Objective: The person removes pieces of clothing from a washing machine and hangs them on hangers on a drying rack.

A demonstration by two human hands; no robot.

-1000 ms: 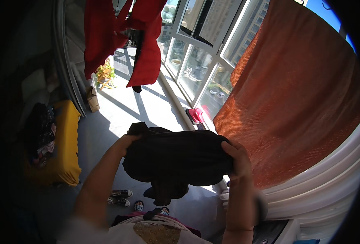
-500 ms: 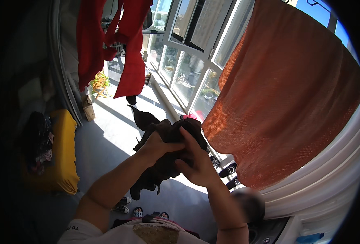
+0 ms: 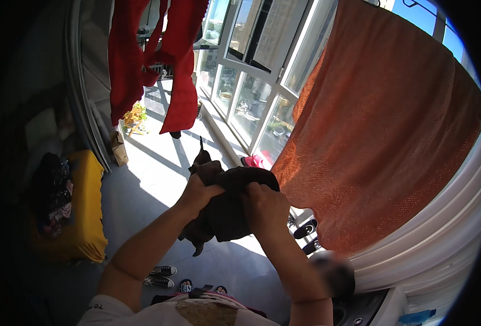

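Note:
A dark, crumpled cloth garment [image 3: 229, 217] hangs in front of my chest, its exact kind hard to make out. My left hand [image 3: 201, 191] grips its upper left part, thumb pointing right. Closed on its upper right part is my right hand [image 3: 266, 205], knuckles up, with the fabric's rounded edge arching above it. Between the hands the cloth drops in a broad panel, and a narrow strip sticks up past my left hand.
An orange-brown cloth [image 3: 381, 130] hangs at right, red garments [image 3: 181, 103] farther off at left. A yellow-covered piece of furniture [image 3: 88, 206] bears dark clothes [image 3: 56, 185]. Black sneakers [image 3: 162, 276] stand on the floor near my feet. Tall windows [image 3: 248, 98] line the far side.
My right hand has turned from extended fingers to a closed grip on the garment. My left hand has shifted slightly left, and the cloth now hangs in a smoother panel.

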